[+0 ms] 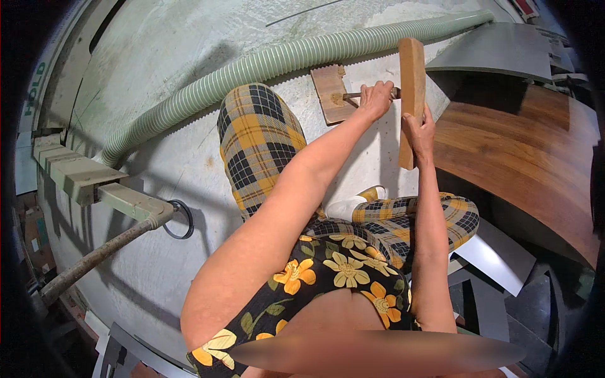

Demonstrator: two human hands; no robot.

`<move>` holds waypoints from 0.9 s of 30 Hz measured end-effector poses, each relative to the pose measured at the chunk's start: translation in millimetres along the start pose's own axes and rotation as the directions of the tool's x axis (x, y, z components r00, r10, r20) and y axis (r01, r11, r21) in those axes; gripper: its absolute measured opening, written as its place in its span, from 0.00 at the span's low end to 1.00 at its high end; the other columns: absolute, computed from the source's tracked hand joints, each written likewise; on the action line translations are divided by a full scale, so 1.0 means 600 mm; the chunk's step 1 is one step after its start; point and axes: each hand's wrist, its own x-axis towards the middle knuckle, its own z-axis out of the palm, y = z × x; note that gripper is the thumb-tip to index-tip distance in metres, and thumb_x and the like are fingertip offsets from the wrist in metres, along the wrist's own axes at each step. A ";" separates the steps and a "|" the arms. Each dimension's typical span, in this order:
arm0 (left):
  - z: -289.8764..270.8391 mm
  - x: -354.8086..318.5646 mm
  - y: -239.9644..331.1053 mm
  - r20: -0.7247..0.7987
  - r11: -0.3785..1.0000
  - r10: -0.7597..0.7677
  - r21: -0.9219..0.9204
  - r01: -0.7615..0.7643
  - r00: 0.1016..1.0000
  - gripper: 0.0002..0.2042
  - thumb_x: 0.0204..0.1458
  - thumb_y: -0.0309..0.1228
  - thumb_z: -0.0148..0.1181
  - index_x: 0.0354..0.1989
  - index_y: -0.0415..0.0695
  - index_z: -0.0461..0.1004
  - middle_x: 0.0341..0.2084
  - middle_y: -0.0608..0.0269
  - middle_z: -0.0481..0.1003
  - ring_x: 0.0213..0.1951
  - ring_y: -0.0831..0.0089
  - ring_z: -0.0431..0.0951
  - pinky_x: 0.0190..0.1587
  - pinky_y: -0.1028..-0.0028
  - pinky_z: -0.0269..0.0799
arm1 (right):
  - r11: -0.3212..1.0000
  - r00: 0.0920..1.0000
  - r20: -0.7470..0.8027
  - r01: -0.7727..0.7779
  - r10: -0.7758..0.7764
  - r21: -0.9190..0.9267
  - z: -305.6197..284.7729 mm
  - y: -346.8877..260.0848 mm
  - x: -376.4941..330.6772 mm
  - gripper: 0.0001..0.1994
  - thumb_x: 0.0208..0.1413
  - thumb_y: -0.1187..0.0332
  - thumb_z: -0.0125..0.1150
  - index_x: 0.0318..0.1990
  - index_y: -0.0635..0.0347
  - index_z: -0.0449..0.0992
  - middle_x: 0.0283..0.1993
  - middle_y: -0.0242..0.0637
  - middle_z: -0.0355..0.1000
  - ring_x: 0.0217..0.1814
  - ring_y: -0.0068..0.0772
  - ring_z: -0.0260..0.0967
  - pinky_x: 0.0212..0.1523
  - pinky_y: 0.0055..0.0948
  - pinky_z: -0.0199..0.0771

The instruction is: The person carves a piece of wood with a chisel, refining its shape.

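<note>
My left hand point(376, 101) is wrapped round a chisel-like tool point(353, 96). The tool's metal end meets a small brown board point(329, 101) on the floor, at a rough, pale worn patch. One upper corner of that board looks ragged. My right hand point(420, 133) grips a long, slightly curved wooden block point(413, 72), held lengthwise, above its lower end. The block's side is right by the butt of the tool's handle; I cannot tell whether they touch. My fingers hide most of the handle.
A pale green ribbed hose point(302, 53) curves across the floor behind the board. Curved wood-grain sheets point(523, 157) and a grey panel point(495, 50) lie at the right. A metal frame with a rusty bar point(94, 261) stands at the left. My plaid-covered knee point(261, 138) is beside the board.
</note>
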 end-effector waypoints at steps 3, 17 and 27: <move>0.001 0.000 -0.009 -0.072 1.000 0.001 -0.014 -0.002 0.997 0.12 0.48 0.27 0.55 0.42 0.47 0.68 0.35 0.51 0.73 0.38 0.50 0.77 0.44 0.49 0.63 | 0.999 1.000 -0.006 0.014 -0.014 0.040 -0.001 -0.005 -0.003 0.24 0.47 0.69 0.60 0.55 0.62 0.69 0.41 0.37 0.74 0.39 0.24 0.71 0.40 0.26 0.73; 0.004 -0.002 -0.019 -0.126 0.997 -0.057 -0.050 0.052 0.990 0.09 0.53 0.24 0.47 0.42 0.41 0.64 0.38 0.43 0.70 0.35 0.43 0.76 0.38 0.51 0.72 | 0.988 0.983 0.099 -0.152 0.154 -0.027 -0.006 0.045 -0.011 0.25 0.50 0.67 0.62 0.56 0.64 0.69 0.40 0.36 0.74 0.37 0.24 0.70 0.40 0.25 0.72; -0.002 0.005 -0.029 -0.108 0.995 -0.064 -0.077 0.056 0.992 0.11 0.50 0.24 0.49 0.43 0.45 0.65 0.36 0.45 0.73 0.38 0.44 0.75 0.41 0.50 0.69 | 0.977 0.969 0.129 -0.209 0.213 -0.042 -0.008 0.040 -0.002 0.25 0.51 0.67 0.61 0.58 0.62 0.68 0.39 0.33 0.73 0.38 0.19 0.68 0.38 0.21 0.71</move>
